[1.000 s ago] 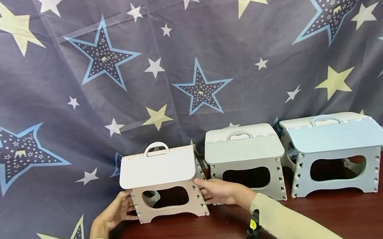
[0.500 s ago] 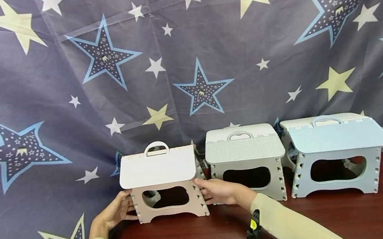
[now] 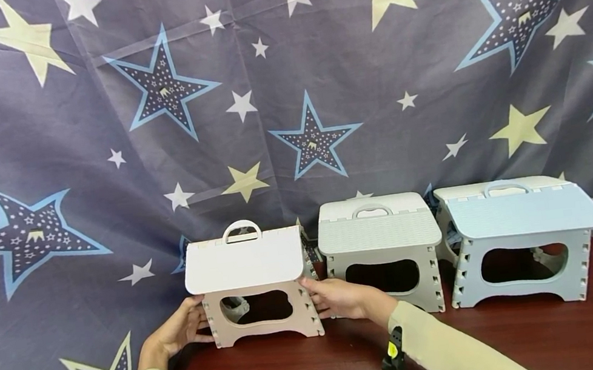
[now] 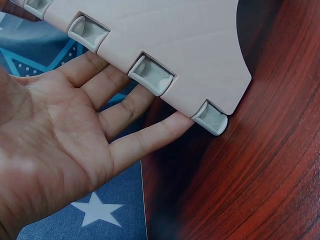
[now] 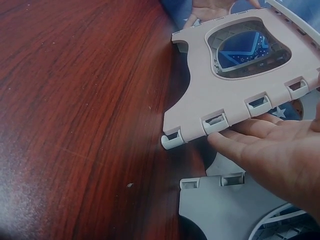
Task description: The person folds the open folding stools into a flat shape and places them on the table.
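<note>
A pale pink folding step stool with a raised white carry handle stands unfolded at the table's left. My left hand holds its left side, thumb near the underside of the seat. In the left wrist view the fingers reach to the hinged edge of the leg panel, their tips partly hidden behind it. My right hand holds the opposite side, thumb at the front panel's upper corner. In the right wrist view its fingers tuck under the leg panel's edge.
A grey-green folding stool stands close to the right of the pink one, and a light blue folding stool is further right. All rest on a dark red wooden table. A starry grey curtain hangs right behind them.
The head view has shifted very slightly. Both hands and the pink folding step stool stay in place.
</note>
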Demonstrator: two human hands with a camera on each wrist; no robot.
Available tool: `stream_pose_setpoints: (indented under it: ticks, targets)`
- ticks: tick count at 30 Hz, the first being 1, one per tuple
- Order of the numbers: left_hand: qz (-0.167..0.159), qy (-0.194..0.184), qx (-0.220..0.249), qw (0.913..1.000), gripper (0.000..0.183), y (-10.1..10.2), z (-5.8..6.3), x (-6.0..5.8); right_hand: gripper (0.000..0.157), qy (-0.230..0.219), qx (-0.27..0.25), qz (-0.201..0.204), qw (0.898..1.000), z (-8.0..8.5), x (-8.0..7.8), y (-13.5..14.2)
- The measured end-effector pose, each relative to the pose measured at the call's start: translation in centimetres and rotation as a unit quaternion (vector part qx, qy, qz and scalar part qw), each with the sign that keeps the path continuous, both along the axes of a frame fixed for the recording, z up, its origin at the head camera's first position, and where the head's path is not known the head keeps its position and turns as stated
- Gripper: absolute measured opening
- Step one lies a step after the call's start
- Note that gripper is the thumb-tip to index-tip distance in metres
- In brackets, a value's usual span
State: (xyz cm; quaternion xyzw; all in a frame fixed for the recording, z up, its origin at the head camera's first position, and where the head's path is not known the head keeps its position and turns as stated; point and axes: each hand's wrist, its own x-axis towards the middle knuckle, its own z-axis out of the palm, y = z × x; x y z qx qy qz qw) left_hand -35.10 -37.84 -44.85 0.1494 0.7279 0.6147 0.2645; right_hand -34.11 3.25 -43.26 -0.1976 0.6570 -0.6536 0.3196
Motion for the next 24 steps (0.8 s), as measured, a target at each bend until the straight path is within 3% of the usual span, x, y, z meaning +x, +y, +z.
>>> stream_pose_setpoints:
  ticks: [24]
  targets:
    - [-0.011, -0.005, 0.005, 0.9999, 0.062, -0.04, 0.09, 0.08, 0.074, 0.006, 0.002, 0.008, 1.0, 0.19, 0.32, 0.03]
